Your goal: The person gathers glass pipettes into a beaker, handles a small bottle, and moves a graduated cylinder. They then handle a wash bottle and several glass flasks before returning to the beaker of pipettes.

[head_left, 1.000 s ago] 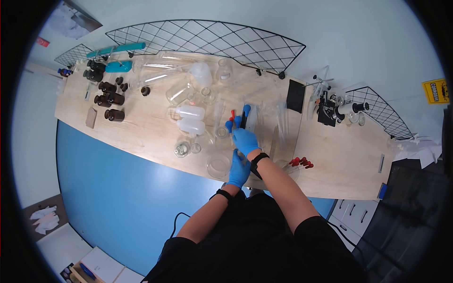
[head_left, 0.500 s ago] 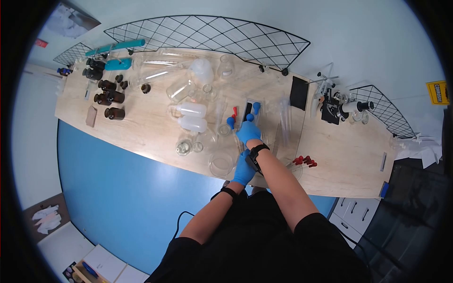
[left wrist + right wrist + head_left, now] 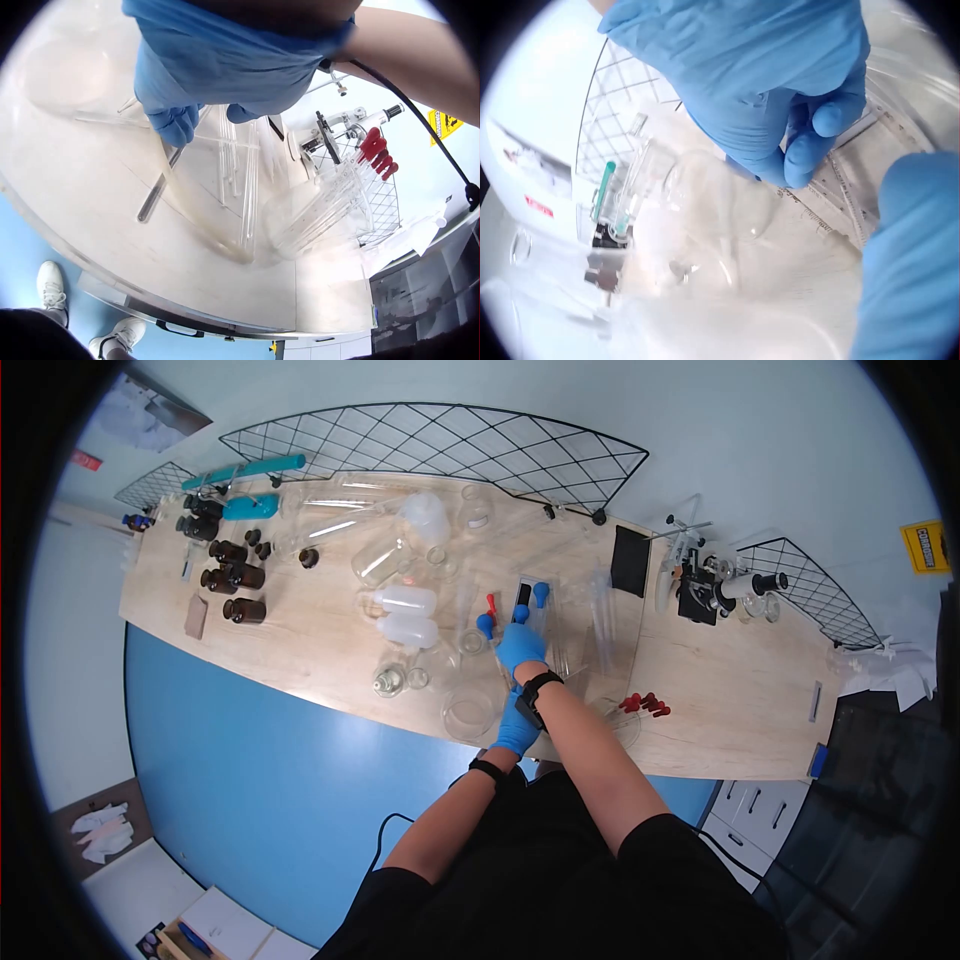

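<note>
In the head view my right hand (image 3: 522, 648) bends over the bench with a blue rubber bulb (image 3: 521, 613) right at its fingertips. The right wrist view shows its fingers curled at a graduated glass pipette (image 3: 817, 221). Two more blue bulbs lie near, one to the right (image 3: 541, 595) and one to the left (image 3: 485, 623). Closer to the bench's front edge is my left hand (image 3: 515, 730), partly hidden by the right wrist. In the left wrist view its bent fingertips overlap a thin dark rod (image 3: 154, 199); I cannot tell whether they grip it.
Glass tubes (image 3: 250, 202) lie beside the hands. Red-bulbed pipettes (image 3: 375, 154) rest in a clear vessel to the right. Leftward stand white plastic bottles (image 3: 405, 600), a round glass dish (image 3: 467, 713) and brown bottles (image 3: 243, 610). A microscope (image 3: 700, 600) stands at the right.
My right hand has shifted slightly right, and two blue bulbs have moved right with it. My left hand has slid under the right wrist; both have stayed nearly still over the last half second.
</note>
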`<state>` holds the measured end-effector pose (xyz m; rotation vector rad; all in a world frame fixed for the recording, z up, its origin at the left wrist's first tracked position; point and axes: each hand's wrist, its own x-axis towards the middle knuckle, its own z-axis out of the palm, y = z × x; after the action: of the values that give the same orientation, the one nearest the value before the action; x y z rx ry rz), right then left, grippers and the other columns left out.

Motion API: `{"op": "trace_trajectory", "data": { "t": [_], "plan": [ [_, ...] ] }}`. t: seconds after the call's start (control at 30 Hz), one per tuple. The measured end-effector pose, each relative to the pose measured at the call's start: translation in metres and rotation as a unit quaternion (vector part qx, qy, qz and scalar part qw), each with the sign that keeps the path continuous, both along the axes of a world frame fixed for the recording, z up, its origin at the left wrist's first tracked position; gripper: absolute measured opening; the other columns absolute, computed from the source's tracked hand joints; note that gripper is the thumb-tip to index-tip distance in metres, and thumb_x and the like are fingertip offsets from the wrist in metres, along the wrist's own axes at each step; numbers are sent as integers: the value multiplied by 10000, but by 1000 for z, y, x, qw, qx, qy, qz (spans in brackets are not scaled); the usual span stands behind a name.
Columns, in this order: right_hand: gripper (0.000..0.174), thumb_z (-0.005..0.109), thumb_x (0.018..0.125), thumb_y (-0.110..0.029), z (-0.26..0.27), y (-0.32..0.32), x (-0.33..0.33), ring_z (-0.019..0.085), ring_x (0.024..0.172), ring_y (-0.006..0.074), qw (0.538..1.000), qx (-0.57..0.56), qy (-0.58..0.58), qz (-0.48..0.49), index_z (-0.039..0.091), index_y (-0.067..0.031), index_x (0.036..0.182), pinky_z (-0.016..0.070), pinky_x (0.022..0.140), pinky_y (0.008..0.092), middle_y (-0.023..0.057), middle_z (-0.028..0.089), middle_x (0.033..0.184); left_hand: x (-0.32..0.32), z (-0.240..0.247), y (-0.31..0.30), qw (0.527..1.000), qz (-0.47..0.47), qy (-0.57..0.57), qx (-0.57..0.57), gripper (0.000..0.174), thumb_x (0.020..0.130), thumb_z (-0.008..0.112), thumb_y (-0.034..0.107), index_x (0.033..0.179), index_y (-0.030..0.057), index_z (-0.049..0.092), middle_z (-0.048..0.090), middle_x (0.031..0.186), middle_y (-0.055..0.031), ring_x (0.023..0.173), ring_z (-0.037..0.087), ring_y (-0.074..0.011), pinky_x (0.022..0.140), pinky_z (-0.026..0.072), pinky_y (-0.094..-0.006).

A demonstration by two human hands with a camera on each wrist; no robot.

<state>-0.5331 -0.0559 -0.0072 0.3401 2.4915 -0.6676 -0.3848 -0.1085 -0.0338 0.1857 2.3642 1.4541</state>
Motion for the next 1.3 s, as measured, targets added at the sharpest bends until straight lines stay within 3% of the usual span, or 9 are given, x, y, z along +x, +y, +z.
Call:
{"op": "trace_trajectory", "data": {
  "t": [0.13, 0.2, 0.43, 0.47, 0.6, 0.93, 1.1, 1.17, 1.3],
  "plan": [
    [314, 686, 782, -314, -6, 3, 2, 659, 887, 383, 998, -32, 1, -50, 697, -53, 956, 531, 774, 465, 210, 678, 951, 7, -16, -1, 997, -43, 56, -37, 295, 906, 549, 139, 1189, 64, 519, 601, 1153, -136, 1065, 582, -280, 916, 463, -403],
    [293, 679, 785, -317, -3, 4, 1, 661, 868, 381, 996, -48, 20, -71, 696, -63, 930, 531, 758, 469, 203, 680, 934, 8, -28, 3, 975, 75, -103, 182, 290, 904, 562, 128, 1181, 53, 516, 598, 1145, -148, 1053, 588, -270, 885, 475, -404],
    [184, 589, 880, -267, 77, 22, 14, 630, 657, 374, 930, -167, 306, -117, 538, -91, 878, 475, 587, 488, 131, 642, 713, -7, -43, -7, 984, 105, -89, 112, 344, 866, 613, 102, 1176, -10, 516, 619, 1023, -139, 883, 611, -229, 758, 503, -352],
    [170, 610, 871, -241, 99, 29, 22, 624, 627, 358, 918, -179, 336, -116, 536, -87, 867, 468, 554, 462, 123, 633, 690, -18, 12, -6, 987, 104, -95, 82, 378, 876, 612, 123, 1212, -13, 505, 618, 1020, -129, 868, 607, -219, 770, 500, -342],
    [141, 654, 850, -155, 162, 66, 75, 606, 557, 299, 885, -218, 398, -102, 536, -77, 854, 439, 477, 386, 98, 606, 640, -28, 44, -10, 975, 115, -88, 166, 401, 884, 620, 118, 1251, -2, 512, 623, 1065, -114, 882, 609, -183, 776, 503, -310],
    [135, 608, 901, -33, 224, 138, 156, 596, 685, 70, 830, -357, 397, -161, 591, -24, 1035, 482, 615, 241, 28, 633, 793, -44, 196, 24, 973, -164, -32, 156, 246, 915, 647, 131, 1129, 12, 672, 697, 907, -82, 806, 660, -124, 737, 521, -256],
    [230, 624, 908, -52, 242, 167, 172, 541, 666, 43, 798, -314, 463, -223, 575, -25, 1132, 454, 623, 212, 0, 602, 791, -31, 185, 50, 960, -235, -65, 139, 288, 940, 620, 184, 1156, -2, 657, 704, 860, -77, 799, 660, -100, 730, 527, -248],
    [233, 616, 917, -53, 240, 172, 176, 544, 685, 47, 728, -363, 507, -286, 568, -21, 1143, 454, 626, 210, 16, 619, 859, -21, 180, 62, 958, -259, -17, 122, 272, 924, 634, 192, 1137, 26, 670, 709, 878, -117, 783, 683, -164, 720, 533, -282],
    [290, 619, 915, -55, 217, 189, 193, 552, 686, 67, 743, -324, 535, -240, 549, -13, 1192, 472, 624, 236, 49, 637, 916, -10, 171, 82, 937, -318, 144, 24, 220, 917, 616, 200, 1054, 46, 692, 693, 867, -169, 769, 683, -289, 715, 534, -357]
  ]
}}
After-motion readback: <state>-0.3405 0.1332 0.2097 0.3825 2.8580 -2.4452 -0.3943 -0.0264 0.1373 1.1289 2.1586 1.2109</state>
